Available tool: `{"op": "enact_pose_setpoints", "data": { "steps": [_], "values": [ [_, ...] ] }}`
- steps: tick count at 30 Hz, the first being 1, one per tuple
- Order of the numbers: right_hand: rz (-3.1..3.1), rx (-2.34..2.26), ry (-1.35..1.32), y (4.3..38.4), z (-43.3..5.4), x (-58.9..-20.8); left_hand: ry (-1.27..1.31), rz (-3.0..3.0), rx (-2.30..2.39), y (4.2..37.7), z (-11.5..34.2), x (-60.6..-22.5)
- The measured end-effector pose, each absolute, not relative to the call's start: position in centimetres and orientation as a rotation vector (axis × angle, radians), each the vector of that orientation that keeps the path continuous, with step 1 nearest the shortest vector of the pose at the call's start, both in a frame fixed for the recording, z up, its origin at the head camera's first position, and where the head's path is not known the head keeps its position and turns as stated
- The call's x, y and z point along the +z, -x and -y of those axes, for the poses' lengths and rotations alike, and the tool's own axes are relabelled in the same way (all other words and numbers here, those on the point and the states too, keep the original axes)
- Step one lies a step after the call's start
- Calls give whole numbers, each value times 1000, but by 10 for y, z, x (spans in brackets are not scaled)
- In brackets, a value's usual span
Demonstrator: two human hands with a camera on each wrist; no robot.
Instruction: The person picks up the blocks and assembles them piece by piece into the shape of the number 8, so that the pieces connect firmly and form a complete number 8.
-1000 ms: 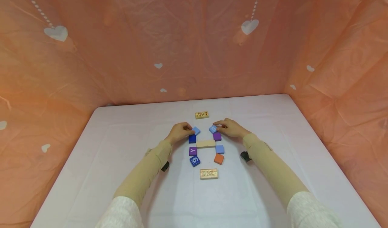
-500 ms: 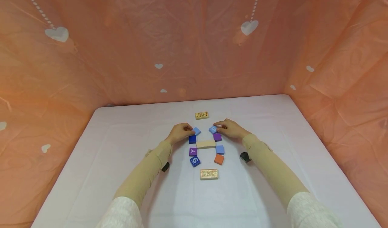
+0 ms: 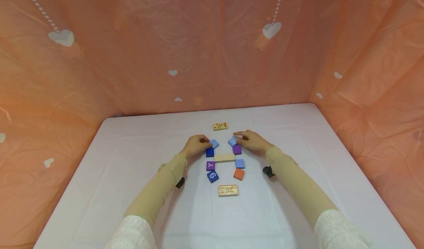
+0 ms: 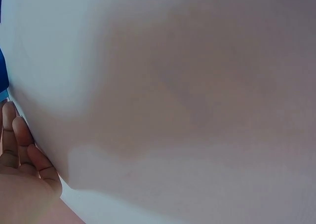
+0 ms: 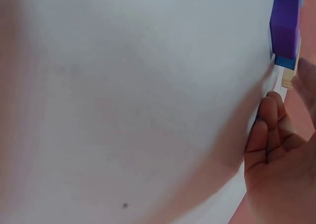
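My left hand (image 3: 195, 145) pinches a light blue tile (image 3: 215, 143), which sits tilted just beyond a dark blue tile (image 3: 210, 152). At the right, my right hand (image 3: 253, 140) has its thumb by the edge of a second light blue tile (image 3: 232, 142) marked 5, and its index finger is stretched out above the far corner. That tile touches a purple tile (image 3: 236, 150). Between the two rows lies a plain wooden block (image 3: 224, 158). In the left wrist view, the left hand (image 4: 24, 160) shows curled fingers; the tile is mostly cut off there.
Nearer me lie a purple Y tile (image 3: 210, 165), a blue 6 tile (image 3: 212, 176), a light blue tile (image 3: 240, 163) and an orange tile (image 3: 239, 174). Printed wooden blocks lie in front (image 3: 228, 190) and behind (image 3: 220, 126). Orange cloth walls surround the white table (image 3: 149, 131).
The right index finger has lifted slightly away from the 5 tile, so more of its number shows. The left hand and the tiles have stayed in place.
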State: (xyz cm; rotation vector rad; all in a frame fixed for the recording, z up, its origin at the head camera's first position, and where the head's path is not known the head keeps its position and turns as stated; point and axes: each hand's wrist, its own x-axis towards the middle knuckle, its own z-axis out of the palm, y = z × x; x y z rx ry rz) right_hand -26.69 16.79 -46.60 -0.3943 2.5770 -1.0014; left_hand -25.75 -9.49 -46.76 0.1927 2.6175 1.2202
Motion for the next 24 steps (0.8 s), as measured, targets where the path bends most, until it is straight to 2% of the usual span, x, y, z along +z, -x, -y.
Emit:
{"op": "enact_pose_setpoints", "data": {
  "steps": [18, 24],
  "values": [
    [-2639, -897, 370, 281, -153, -453, -178, -2603, 1238, 257, 95, -468],
    [-2733, -727, 473, 286, -142, -447, -191, -2608, 1240, 258, 95, -472]
  ]
}}
